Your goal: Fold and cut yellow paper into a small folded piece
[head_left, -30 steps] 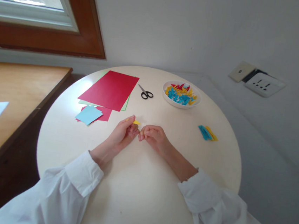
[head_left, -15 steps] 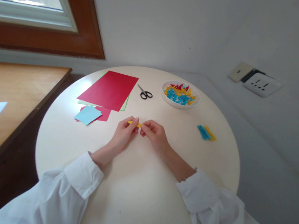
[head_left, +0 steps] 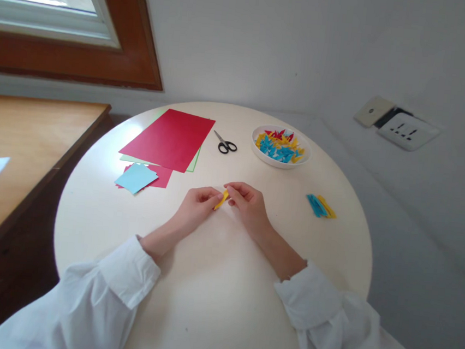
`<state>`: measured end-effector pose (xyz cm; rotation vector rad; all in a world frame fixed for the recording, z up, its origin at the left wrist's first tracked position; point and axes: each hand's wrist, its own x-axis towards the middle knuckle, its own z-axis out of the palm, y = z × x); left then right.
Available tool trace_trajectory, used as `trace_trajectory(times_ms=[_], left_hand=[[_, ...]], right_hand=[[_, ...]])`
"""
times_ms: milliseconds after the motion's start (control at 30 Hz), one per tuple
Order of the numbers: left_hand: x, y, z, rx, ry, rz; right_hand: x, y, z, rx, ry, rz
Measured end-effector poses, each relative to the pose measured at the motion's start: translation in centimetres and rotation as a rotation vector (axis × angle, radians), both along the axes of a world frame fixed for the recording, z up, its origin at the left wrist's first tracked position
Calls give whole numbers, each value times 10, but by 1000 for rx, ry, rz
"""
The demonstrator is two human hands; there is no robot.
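Observation:
Both my hands meet at the middle of a round cream table [head_left: 214,282]. Between them is a small yellow paper strip [head_left: 222,200], tilted and partly folded. My left hand [head_left: 196,206] pinches its lower left end with curled fingers. My right hand [head_left: 249,203] pinches its upper right end, fingers pressed together. Most of the strip is hidden by my fingertips.
A red sheet [head_left: 168,138] lies on a pale green one at the back left, with a light blue piece [head_left: 135,178] on a smaller red piece. Black scissors [head_left: 225,143], a white bowl [head_left: 279,160] of folded coloured pieces and blue and yellow strips [head_left: 320,205] lie around. A wooden desk [head_left: 18,137] stands left.
The yellow strip has gone from my left hand alone to both hands. It now tilts instead of lying level, and my right hand has moved up and forward.

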<state>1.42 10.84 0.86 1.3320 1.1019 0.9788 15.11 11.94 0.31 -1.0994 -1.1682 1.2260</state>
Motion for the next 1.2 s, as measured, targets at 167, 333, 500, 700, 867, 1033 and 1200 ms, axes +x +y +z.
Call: trace_trajectory(times_ms=[167, 333, 500, 700, 867, 1033, 1200], left_hand=[[1, 0, 2, 13, -14, 89], [-1, 1, -1, 23, -45, 63], [-4, 3, -5, 2, -36, 27], [-5, 3, -4, -43, -64, 10], [-3, 2, 0, -97, -147, 67], [0, 0, 5, -135, -212, 115], [1, 0, 5, -115, -226, 147]], right_hand=[[1, 0, -2, 57, 15, 35], [1, -1, -3, 89, 30, 37], [1, -1, -3, 94, 24, 53], [1, -2, -3, 90, 15, 20], [0, -3, -4, 84, -7, 29], [-1, -3, -4, 102, -25, 42], [-1, -2, -6, 160, -45, 20]])
